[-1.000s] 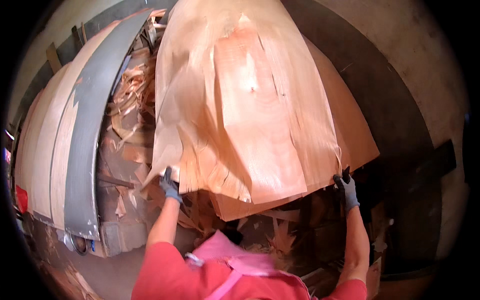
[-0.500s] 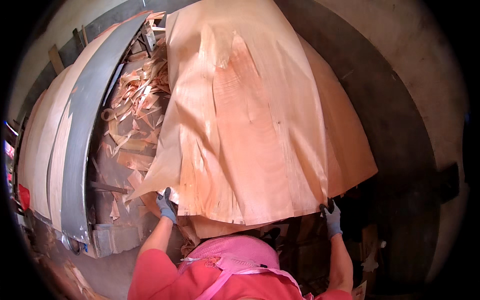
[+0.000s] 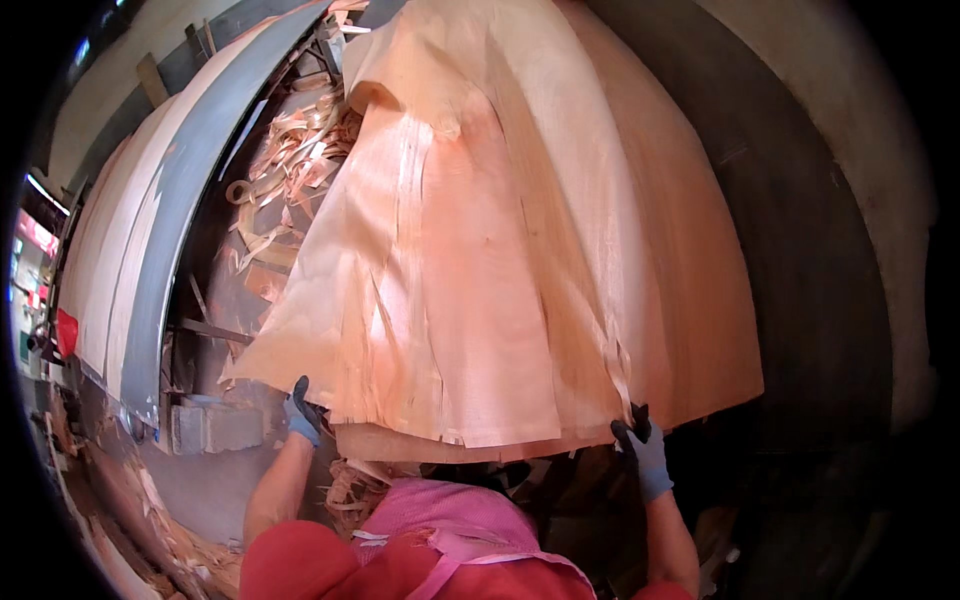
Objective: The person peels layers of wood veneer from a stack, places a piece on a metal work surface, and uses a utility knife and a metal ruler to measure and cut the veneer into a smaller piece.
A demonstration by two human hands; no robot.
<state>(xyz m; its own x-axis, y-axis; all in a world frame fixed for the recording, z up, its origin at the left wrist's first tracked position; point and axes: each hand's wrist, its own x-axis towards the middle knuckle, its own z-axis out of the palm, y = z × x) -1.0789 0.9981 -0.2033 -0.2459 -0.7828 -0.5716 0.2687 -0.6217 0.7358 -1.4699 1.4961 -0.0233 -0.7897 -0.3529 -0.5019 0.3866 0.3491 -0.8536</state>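
Observation:
A large, thin sheet of wood veneer (image 3: 480,330), pale orange with splits and ripples, spreads in front of me. My left hand (image 3: 303,412), in a blue-grey glove with dark fingers, grips its near edge at the left corner. At the sheet's near right corner my right hand (image 3: 642,448), gloved alike, pinches the edge beside a narrow split strip (image 3: 618,375). The thumbs and some fingertips are partly hidden by the veneer. Beneath lies another veneer sheet (image 3: 700,330), flatter and showing along the right and near edges.
To the left stands a long bench with a grey top (image 3: 180,270) and pale veneer sheets (image 3: 110,290) on it. Veneer scraps (image 3: 300,150) litter the floor between. A concrete block (image 3: 215,428) sits by the bench's near end. A dark band (image 3: 800,250) runs down the right side.
Both hands have moved left with the veneer sheet, uncovering more of the lower sheet on the right. A fold has risen near the sheet's far left. The view has shifted slightly.

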